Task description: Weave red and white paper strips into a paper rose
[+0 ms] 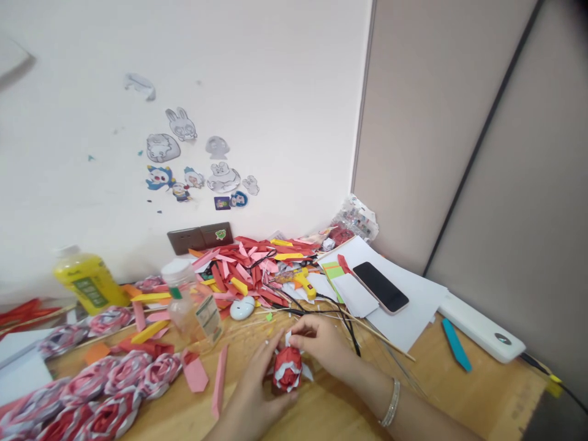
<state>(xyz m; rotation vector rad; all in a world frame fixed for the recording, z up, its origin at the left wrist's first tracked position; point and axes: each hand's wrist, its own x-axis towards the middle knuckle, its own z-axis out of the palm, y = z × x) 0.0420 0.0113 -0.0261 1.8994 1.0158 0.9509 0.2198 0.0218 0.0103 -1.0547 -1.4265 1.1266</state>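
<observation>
A red and white folded-paper rose [288, 371] is between my hands, low in the middle of the view. My left hand [255, 392] curls round its left side, thumb along the bottom. At the flower's far edge, the fingertips of my right hand [324, 346] pinch a small white paper piece [288, 337]. Another white point sticks out at the rose's right side. A folded pink strip [220, 383] and a pink paper piece [195, 371] lie on the wooden table [335, 410], left of my left hand.
Finished paper roses [113, 416] cover the left front. Folded red and pink strips [243, 263] pile up by the wall, beside a yellow glue gun [305, 283]. Nearby are a yellow bottle [89, 282], a clear bottle [180, 306], a white earbud case [242, 308], a phone [380, 286] and a white power strip [482, 326].
</observation>
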